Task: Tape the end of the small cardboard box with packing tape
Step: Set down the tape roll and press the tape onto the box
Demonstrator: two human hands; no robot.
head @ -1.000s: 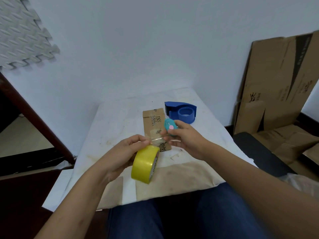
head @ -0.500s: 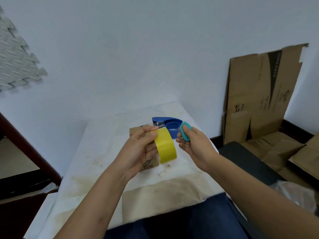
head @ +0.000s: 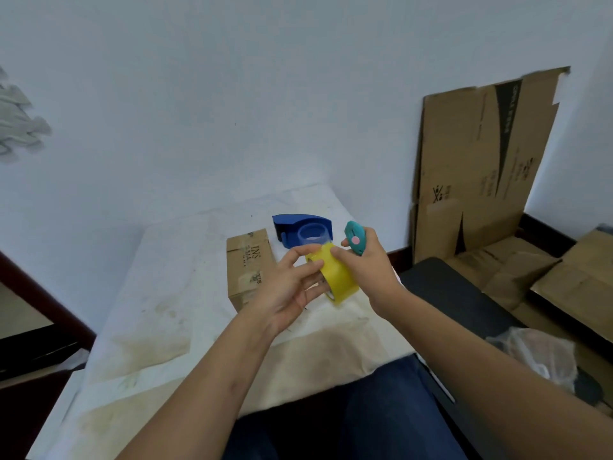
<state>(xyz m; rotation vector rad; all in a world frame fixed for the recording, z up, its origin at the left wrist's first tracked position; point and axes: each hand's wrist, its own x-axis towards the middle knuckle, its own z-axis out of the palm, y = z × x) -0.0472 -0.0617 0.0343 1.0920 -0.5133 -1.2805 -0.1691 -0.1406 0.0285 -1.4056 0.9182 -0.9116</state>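
Observation:
A small brown cardboard box (head: 249, 263) lies flat on the white table (head: 166, 293), just left of my hands. I hold a yellow roll of packing tape (head: 336, 277) above the table, to the right of the box. My left hand (head: 292, 287) grips the roll from the left, thumb and forefinger on its rim. My right hand (head: 368, 260) holds a small teal cutter (head: 354, 239) with a pink button, and its forefinger touches the top of the roll.
A blue tape dispenser (head: 303, 230) stands behind the box and roll. Flattened cardboard sheets (head: 477, 161) lean on the wall at right, more cardboard (head: 564, 280) on the floor. A dark seat (head: 457, 293) is beside the table. My knees sit at the table's near edge.
The roll has been lifted and turned, from low at the box's near end to the box's right side. My right hand came onto the roll. The box is now uncovered.

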